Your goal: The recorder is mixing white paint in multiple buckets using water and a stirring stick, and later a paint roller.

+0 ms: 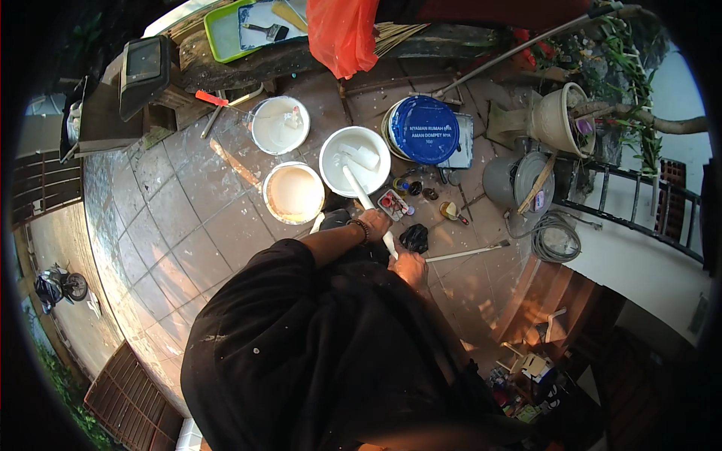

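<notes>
Both my hands are closed round a long white stick [359,189]. My left hand [373,224], with a bracelet at the wrist, grips it partway up. Lower down, close to my body, my right hand [410,268] wraps its near end. The stick's far end slants into a white bucket [325,167] of white paint, where a pale flat piece [364,155] shows; whether it is joined to the stick I cannot tell. Left of this bucket stand a pail of cream paint [295,193] and another pail with white residue [280,125].
A blue-lidded bucket [423,129] stands at right, with small bottles [451,211] and a black plastic bag [414,237] nearer me. A long-handled brush [470,252] lies on the tiles. Beyond are a grey lidded bucket [508,180], coiled hose [556,239] and green paint tray [220,36].
</notes>
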{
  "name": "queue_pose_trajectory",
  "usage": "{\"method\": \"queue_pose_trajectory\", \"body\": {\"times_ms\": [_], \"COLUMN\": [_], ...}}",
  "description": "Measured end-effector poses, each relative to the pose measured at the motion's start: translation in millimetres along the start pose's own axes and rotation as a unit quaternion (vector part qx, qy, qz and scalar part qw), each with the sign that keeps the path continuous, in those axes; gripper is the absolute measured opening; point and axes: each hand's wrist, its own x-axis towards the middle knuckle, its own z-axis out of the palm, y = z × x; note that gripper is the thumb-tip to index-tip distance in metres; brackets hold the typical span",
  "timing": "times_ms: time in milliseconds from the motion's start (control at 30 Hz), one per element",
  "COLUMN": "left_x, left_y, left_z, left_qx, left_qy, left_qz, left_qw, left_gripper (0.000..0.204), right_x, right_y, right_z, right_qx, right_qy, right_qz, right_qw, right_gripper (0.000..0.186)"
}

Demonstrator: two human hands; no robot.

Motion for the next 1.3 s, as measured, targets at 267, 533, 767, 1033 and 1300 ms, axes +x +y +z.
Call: {"method": "queue_pose_trajectory", "body": {"times_ms": [267, 533, 767, 1033, 1300], "left_x": [14, -5, 6, -2, 7], "left_y": [15, 21, 2, -17, -6], "left_z": [28, -48, -60, -22, -10], "left_qx": [-0.032, 0.024, 0.062, 0.001, -0.031], "left_qy": [0.047, -0.086, -0.081, -0.004, 0.017], "left_qz": [0.056, 0.109, 0.096, 0.037, 0.052], "left_qw": [0.997, 0.990, 0.990, 0.999, 0.998], "left_gripper": [0.023, 0.026, 0.022, 0.026, 0.032], "right_x": [-2, 17, 25, 20, 14], "right_y": [-7, -2, 25, -21, -16], "right_z": [-14, -36, 3, -7, -8], "right_qx": [-0.084, -0.058, 0.011, -0.065, -0.118], "right_qy": [-0.063, -0.082, 0.099, 0.038, 0.026], "right_qz": [0.019, 0.019, -0.066, -0.044, -0.017], "right_qw": [0.994, 0.995, 0.993, 0.996, 0.992], "right_gripper": [0.043, 0.043, 0.049, 0.047, 0.051]}}
